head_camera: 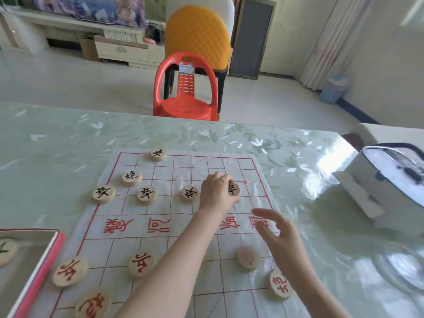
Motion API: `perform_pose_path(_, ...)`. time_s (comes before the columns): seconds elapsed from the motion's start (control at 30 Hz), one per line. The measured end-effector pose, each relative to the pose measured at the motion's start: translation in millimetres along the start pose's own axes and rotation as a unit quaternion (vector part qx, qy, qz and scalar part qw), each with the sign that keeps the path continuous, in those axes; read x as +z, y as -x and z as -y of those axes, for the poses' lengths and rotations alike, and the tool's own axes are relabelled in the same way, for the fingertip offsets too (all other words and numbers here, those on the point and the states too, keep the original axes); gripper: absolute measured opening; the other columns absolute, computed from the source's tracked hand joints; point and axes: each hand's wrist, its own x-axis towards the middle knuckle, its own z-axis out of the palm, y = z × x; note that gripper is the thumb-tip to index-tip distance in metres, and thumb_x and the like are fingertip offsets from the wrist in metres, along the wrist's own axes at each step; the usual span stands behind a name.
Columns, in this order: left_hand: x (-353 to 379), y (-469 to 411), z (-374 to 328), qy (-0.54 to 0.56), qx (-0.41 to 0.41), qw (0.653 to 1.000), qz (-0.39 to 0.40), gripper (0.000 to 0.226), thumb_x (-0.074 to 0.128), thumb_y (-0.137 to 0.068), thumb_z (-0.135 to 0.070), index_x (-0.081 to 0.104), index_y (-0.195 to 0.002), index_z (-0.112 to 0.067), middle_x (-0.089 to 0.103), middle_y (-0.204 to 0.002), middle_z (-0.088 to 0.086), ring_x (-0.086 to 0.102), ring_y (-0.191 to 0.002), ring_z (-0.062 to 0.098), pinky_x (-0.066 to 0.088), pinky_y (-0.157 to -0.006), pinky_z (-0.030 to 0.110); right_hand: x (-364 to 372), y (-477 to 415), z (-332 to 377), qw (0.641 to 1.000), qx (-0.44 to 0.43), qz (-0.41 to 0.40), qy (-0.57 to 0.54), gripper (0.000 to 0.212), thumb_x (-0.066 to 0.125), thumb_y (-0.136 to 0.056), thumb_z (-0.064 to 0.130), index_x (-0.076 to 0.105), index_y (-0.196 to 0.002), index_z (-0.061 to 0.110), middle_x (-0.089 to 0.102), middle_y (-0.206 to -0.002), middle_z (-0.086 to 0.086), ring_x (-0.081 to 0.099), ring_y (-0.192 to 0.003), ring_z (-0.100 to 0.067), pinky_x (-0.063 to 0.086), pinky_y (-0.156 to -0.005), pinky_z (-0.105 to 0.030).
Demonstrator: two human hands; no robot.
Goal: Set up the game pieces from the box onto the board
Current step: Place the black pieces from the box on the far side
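- Your left hand (218, 191) is out over the far half of the board (183, 226), fingers closed on a black soldier piece (234, 189), setting it down on the soldier row just right of its neighbour (190, 193)
- Right hand (278, 228) hovers over the river strip, fingers spread, holding nothing
- Next, I'd say: let go square on the line crossing, then back to the box (34, 260) at near left – at least one piece is left in it
- Far side has 6 black pcs incl. this one, near side 5 red; lots to go
- Board is thin cloth on a glossy, leaf-patterned table (68, 138); pcs could slide
- Red chair (185, 90) beyond the table, white case (390, 187) at right
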Motion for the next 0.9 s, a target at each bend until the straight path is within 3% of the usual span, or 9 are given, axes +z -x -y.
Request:
perform_pose_path(0.17,10.7,-1.5,9.3,-0.034,-0.004,0.999,0.038,0.062,0.073,-0.071,-0.042,0.052,-0.124,-0.019,0.054,-0.121,0.004,0.045,-0.114,0.022,0.036,-0.094,0.031,8.9,6.0,1.3,1.0,0.009,0.025,-0.017,0.029,0.058,-0.086,0.014,0.064,-0.103,0.037,0.064,-0.107,0.02,0.051,-0.114,-0.004,0.039,-0.093,-0.023)
perform_pose_path(0.27,-2.8,9.5,8.2,0.0,-0.006,1.0,0.023,0.071,0.072,-0.069,-0.05,0.048,-0.13,-0.02,0.053,-0.123,0.002,0.043,-0.116,0.02,0.034,-0.097,0.03,18.1,7.9,5.7,0.999,0.005,0.042,-0.024,0.029,0.057,-0.086,0.015,0.063,-0.103,0.038,0.062,-0.109,0.019,0.05,-0.112,0.0,0.037,-0.091,-0.016)
perform_pose_path(0.37,-36.7,32.3,8.2,0.06,0.001,0.998,-0.013,0.054,0.069,-0.075,-0.043,0.056,-0.123,-0.021,0.059,-0.117,-0.002,0.049,-0.111,0.016,0.037,-0.097,0.029,26.9,6.4,13.2,0.998,-0.005,0.051,-0.019,0.028,0.057,-0.087,0.015,0.063,-0.106,0.034,0.062,-0.109,0.021,0.048,-0.116,-0.004,0.033,-0.091,-0.013)
perform_pose_path(0.47,-85.7,70.4,16.8,0.117,0.002,0.992,-0.037,0.033,0.068,-0.081,-0.022,0.063,-0.113,-0.019,0.064,-0.11,-0.005,0.056,-0.103,0.01,0.039,-0.089,0.011,33.9,6.7,27.1,0.998,-0.006,0.058,-0.033,0.025,0.058,-0.087,0.014,0.064,-0.105,0.03,0.063,-0.107,0.02,0.051,-0.113,-0.004,0.033,-0.083,-0.004)
perform_pose_path(0.53,-120.6,106.0,29.5,0.148,-0.01,0.987,-0.057,0.029,0.067,-0.081,-0.015,0.066,-0.109,-0.02,0.066,-0.105,-0.011,0.059,-0.096,0.0,0.034,-0.078,-0.002,39.0,10.7,38.8,0.997,-0.01,0.069,-0.044,0.024,0.058,-0.087,0.013,0.063,-0.105,0.029,0.064,-0.108,0.019,0.053,-0.113,-0.005,0.035,-0.086,-0.008)
perform_pose_path(0.6,-155.0,146.4,48.5,0.161,-0.038,0.983,-0.082,0.027,0.067,-0.081,-0.011,0.066,-0.105,-0.023,0.067,-0.101,-0.017,0.058,-0.09,-0.011,0.034,-0.073,-0.004,45.5,18.2,51.2,0.995,-0.021,0.089,-0.043,0.025,0.059,-0.086,0.014,0.064,-0.107,0.026,0.064,-0.109,0.017,0.053,-0.112,-0.006,0.037,-0.091,-0.017)
perform_pose_path(0.67,-185.2,187.7,75.4,0.146,-0.084,0.98,-0.105,0.027,0.066,-0.081,-0.009,0.065,-0.102,-0.026,0.066,-0.097,-0.018,0.057,-0.084,-0.014,0.036,-0.071,-0.003,53.6,27.3,63.3,0.992,-0.037,0.112,-0.038,0.025,0.06,-0.086,0.015,0.064,-0.11,0.024,0.064,-0.11,0.016,0.054,-0.112,-0.005,0.036,-0.087,-0.014)
perform_pose_path(0.77,-220.2,250.9,121.5,0.105,-0.181,0.97,-0.128,0.03,0.065,-0.082,-0.007,0.064,-0.102,-0.028,0.067,-0.102,-0.012,0.061,-0.091,0.003,0.042,-0.078,0.008,72.9,47.4,83.5,0.985,-0.055,0.157,-0.041,0.025,0.06,-0.086,0.016,0.064,-0.109,0.024,0.064,-0.11,0.015,0.054,-0.112,-0.004,0.035,-0.088,-0.014)
perform_pose_path(0.9,-234.3,316.3,167.0,0.02,-0.283,0.956,-0.081,0.031,0.067,-0.08,-0.005,0.065,-0.108,-0.018,0.068,-0.109,0.001,0.06,-0.101,0.014,0.044,-0.088,0.028,104.9,80.9,107.8,0.973,-0.089,0.214,-0.015,0.024,0.061,-0.086,0.018,0.063,-0.109,0.027,0.064,-0.109,0.016,0.053,-0.111,-0.002,0.038,-0.095,-0.02)
